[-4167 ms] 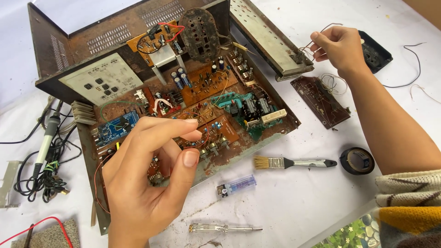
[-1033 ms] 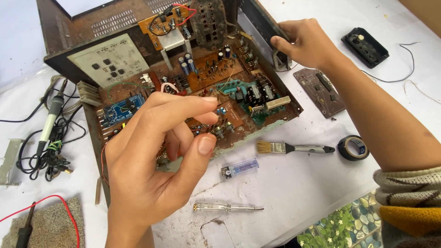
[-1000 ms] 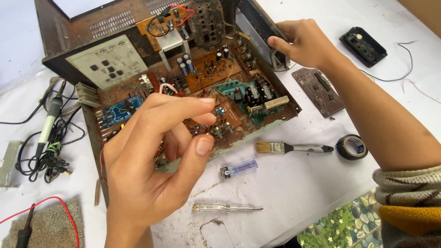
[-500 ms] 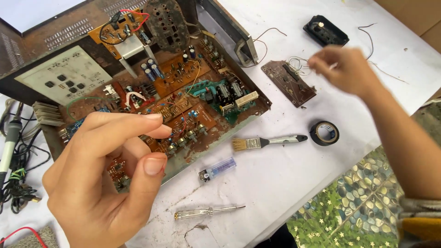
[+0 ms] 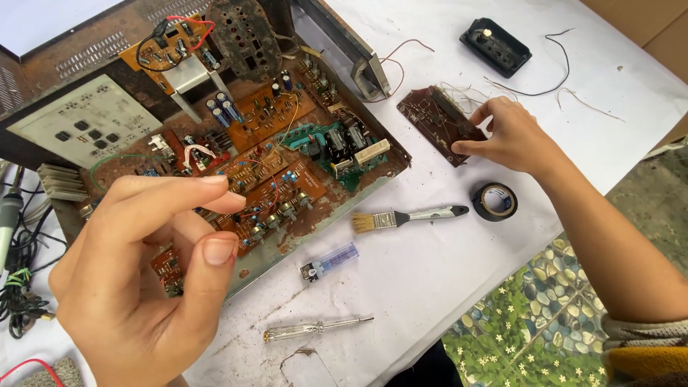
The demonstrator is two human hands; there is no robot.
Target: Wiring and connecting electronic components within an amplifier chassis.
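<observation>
An open, rusty electronics chassis (image 5: 373, 79) lies on the white sheet, packed with orange and green circuit boards (image 5: 276, 190). My left hand (image 5: 136, 279) hovers above its near edge, raised close to the camera. Its thumb and curled fingers stand slightly apart, and I see nothing between them. My right hand (image 5: 512, 136) rests to the right of the chassis. Its fingers grip the right edge of a small brown circuit board (image 5: 433, 115) that lies flat with thin loose wires on it.
A paintbrush (image 5: 408, 215), a black tape roll (image 5: 494, 201), a clear blue lighter (image 5: 330, 261) and a clear-handled screwdriver (image 5: 315, 330) lie in front of the chassis. A black part (image 5: 494, 46) with wires sits at the back right. Tangled cables (image 5: 14, 279) lie left.
My right hand left the chassis's right wall and came down onto the small brown board. The view shifted right. My left hand stayed raised, its fingers loosening a little.
</observation>
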